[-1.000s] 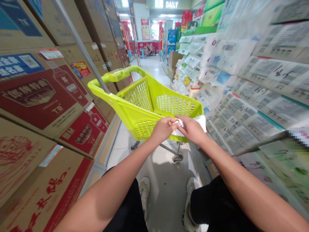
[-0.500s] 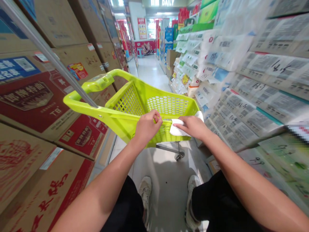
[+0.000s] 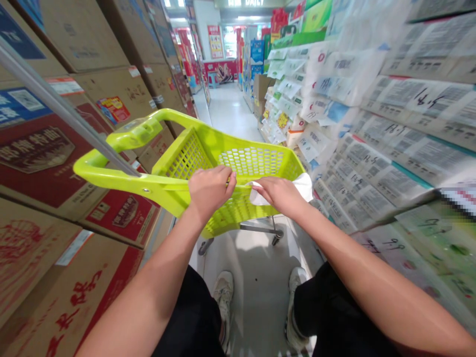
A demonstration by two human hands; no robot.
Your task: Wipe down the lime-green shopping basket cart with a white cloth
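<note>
A lime-green plastic shopping cart (image 3: 256,159) stands sideways before me, its handle at the left and its basket to the right. My left hand (image 3: 211,187) is closed over the near rim of the basket, fingers curled to the inner side. Farther right along that rim, my right hand (image 3: 279,192) presses a white cloth (image 3: 304,187) against the cart; it could also be a paper wipe. The cloth shows on both sides of the hand, and part of it is hidden beneath the palm. Small wheels (image 3: 275,237) show under the basket.
Stacked cardboard cartons (image 3: 122,208) line the left side, with a slanting metal pole (image 3: 70,106) in front. Packs of tissue paper (image 3: 390,134) with handwritten prices are piled on the right. A tiled aisle (image 3: 232,106) runs ahead to a blue stool (image 3: 212,79).
My left hand has moved left and closed on the cart's rim. The right hand has slid left along the rim with the cloth. The cart has shifted slightly left and turned a little.
</note>
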